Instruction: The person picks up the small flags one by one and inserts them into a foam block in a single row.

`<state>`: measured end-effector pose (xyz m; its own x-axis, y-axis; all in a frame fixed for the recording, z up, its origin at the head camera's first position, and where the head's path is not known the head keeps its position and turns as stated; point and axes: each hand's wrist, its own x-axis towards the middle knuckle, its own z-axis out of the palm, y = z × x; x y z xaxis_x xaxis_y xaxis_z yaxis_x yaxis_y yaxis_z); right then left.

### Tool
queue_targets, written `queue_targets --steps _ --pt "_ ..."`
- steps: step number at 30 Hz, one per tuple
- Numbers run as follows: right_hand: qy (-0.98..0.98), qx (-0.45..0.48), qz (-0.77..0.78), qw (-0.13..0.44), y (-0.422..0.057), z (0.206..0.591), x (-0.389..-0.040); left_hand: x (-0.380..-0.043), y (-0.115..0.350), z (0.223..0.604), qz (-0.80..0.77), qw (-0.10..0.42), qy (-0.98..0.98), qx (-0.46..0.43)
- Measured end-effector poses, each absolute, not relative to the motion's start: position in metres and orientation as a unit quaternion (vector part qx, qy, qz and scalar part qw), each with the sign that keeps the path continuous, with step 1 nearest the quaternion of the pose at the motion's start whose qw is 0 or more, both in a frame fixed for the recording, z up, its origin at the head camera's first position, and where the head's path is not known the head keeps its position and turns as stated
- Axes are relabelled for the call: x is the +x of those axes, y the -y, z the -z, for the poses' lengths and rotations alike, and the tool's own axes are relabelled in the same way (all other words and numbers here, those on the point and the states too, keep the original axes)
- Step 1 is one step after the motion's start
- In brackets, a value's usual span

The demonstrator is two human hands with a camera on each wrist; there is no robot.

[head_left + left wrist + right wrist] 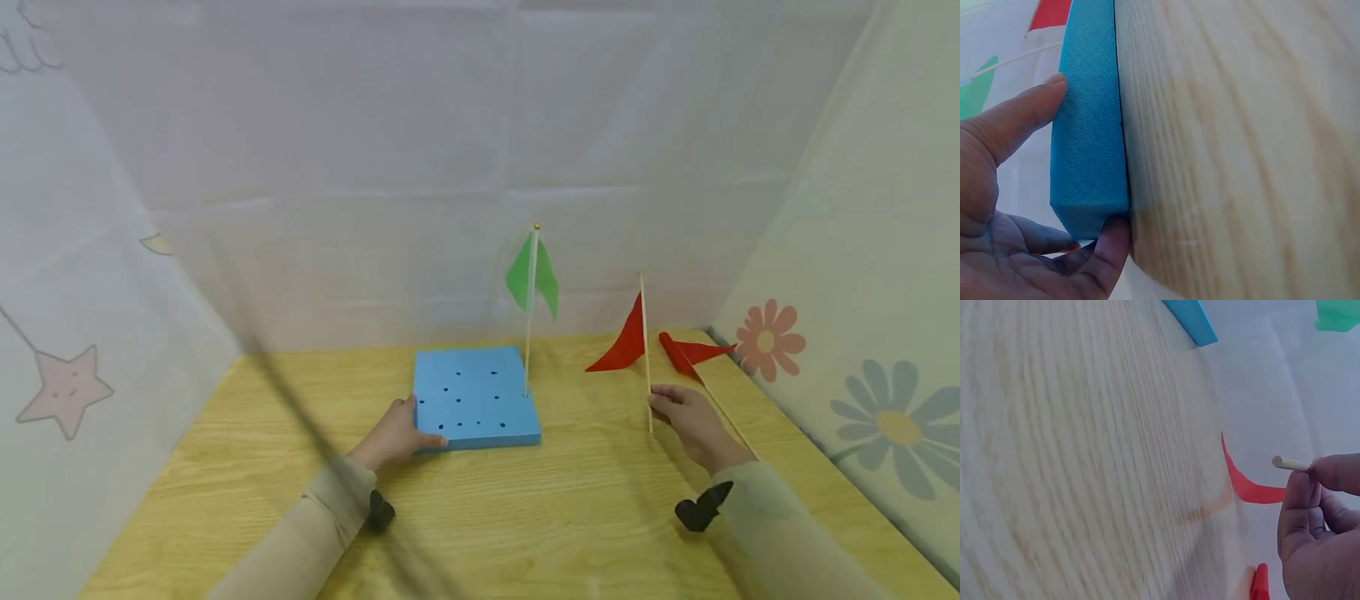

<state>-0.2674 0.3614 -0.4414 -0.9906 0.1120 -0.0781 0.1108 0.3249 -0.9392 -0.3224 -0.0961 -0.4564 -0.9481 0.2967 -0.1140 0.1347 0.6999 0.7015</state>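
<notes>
Pale cloth backdrop [390, 167] walls in the work area at the back and both sides; flowers printed on the right side, a pink star on the left. Wood-grain table [570, 517] below it. Two light sleeves reach in from the near edge.

Blue foam block [471, 360] lies flat on the table, around the middle, small dark holes dotted over its top face. Green flag [517, 279] stands nearly upright in it, stick set in near the block's right edge. Red flag [626, 343] is up at right, well apart from the block, stick near vertical, cloth hanging to the left. Second red flag [681, 358] lies on the table just beyond, its stick slanting back behind the right hand.

Left hand [393, 433] grips the block at its near left corner: thumb along the front edge, fingers about the side. Right hand [692, 423] pinches the upright red flag's stick low down, between thumb and fingers; the bare stick end [1285, 462] pokes out past the fingertips.

Smallest: a gold knob [537, 227] tops the green flag's stick.
</notes>
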Motion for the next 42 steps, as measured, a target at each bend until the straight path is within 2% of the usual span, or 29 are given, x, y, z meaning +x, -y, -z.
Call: queue_targets --steps 21,42 --pt "0.833 -0.026 -0.544 0.102 -0.308 0.411 -0.27 -0.323 0.094 0.454 -0.372 0.121 -0.914 0.109" --pt "0.834 0.029 -0.523 0.17 -0.261 0.395 -0.287 -0.324 0.093 0.455 -0.365 0.121 -0.916 0.117"
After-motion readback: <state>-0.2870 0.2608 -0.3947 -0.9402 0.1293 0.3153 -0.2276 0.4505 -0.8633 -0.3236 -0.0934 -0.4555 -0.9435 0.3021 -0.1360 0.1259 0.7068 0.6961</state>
